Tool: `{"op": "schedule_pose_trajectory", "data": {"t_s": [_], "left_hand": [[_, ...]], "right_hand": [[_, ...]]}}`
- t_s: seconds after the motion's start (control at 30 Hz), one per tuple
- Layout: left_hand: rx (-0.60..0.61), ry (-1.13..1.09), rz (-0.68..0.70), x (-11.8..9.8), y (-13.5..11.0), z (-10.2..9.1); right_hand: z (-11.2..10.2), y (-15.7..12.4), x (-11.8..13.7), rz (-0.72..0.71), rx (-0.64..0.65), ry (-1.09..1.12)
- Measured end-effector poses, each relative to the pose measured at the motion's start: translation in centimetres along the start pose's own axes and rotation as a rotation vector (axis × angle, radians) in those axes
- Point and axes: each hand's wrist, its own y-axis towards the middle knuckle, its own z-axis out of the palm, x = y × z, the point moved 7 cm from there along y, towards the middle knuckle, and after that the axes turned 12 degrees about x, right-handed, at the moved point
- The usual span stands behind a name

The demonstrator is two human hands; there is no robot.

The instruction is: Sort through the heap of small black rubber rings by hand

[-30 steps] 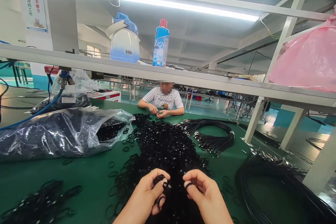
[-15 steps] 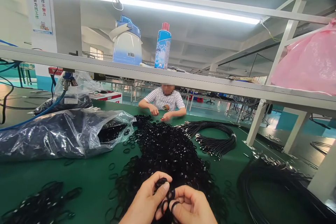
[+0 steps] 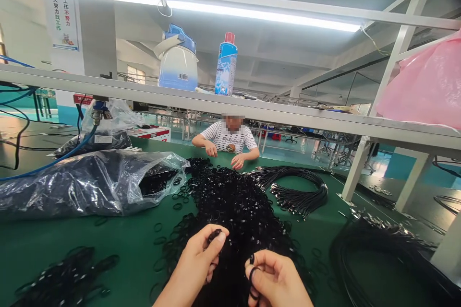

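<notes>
In front of me a big heap of thin black rings covers the middle of the green table. My left hand is over the near part of the heap, its thumb and forefinger closed on black rings that are partly hidden by the fingers. To its right, my right hand has its fingers curled round a black ring. A gap separates the two hands. A smaller pile of black rings lies at the lower left.
A clear plastic bag of black rings lies at left. Coiled black cables and a larger cable bundle are at right. Across the table a person handles rings. A shelf holds a jug and spray can.
My hands have moved from close together to apart, the right one shifting right and the left one slightly left and up. The person opposite has spread their hands.
</notes>
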Motion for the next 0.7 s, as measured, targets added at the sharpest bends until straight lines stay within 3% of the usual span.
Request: {"op": "schedule_pose_trajectory", "data": {"t_s": [0.27, 0.53, 0.7], "left_hand": [[0.188, 0.337, 0.186, -2.1, -0.8, 2.2], [0.181, 0.352, 0.123, -1.6, -1.6, 2.5], [0.200, 0.365, 0.165, -2.1, -1.7, 3.1]], "right_hand": [[-0.4, 0.0, -0.1, -0.003, 0.040, -0.052], [-1.0, -0.3, -0.1, -0.042, -0.148, -0.353], [-0.5, -1.0, 1.1, -0.025, -0.163, -0.480]]}}
